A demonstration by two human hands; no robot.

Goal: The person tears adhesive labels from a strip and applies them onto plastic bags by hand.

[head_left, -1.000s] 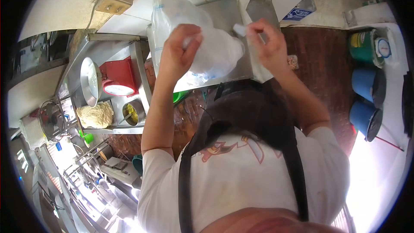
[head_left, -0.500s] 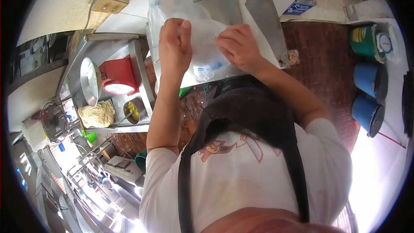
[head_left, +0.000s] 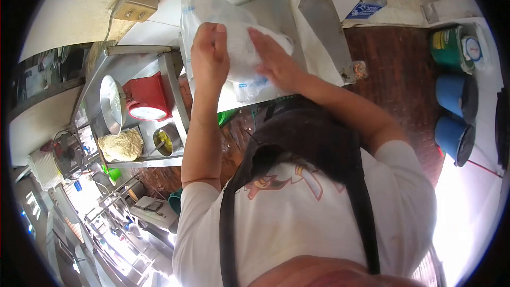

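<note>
A clear plastic bag point(head_left: 241, 18) with pale blue print lies on the metal-topped work surface point(head_left: 321, 26) against the tiled wall. My left hand point(head_left: 210, 56) is closed on the bag's left part, fingers curled. With its fingers stretched out, my right hand point(head_left: 276, 61) lies flat against the bag's right side, slightly blurred. What the bag contains is too hazy to make out. A pale sheet point(head_left: 319, 48) stretches over the surface to the right of the bag.
To the left, a metal shelf holds a red scale point(head_left: 146, 95) with a round pan point(head_left: 112, 104), pale noodle-like strands point(head_left: 121, 144) and a pot point(head_left: 167, 139) with yellow pieces. Blue buckets point(head_left: 450, 95) and a green container point(head_left: 446, 49) stand at the right. A sign point(head_left: 365, 10) hangs at the wall.
My right hand has come left from the sheet's edge onto the bag and its fingers have opened flat. The small white piece it held is gone from view. My left hand has shifted slightly left.
</note>
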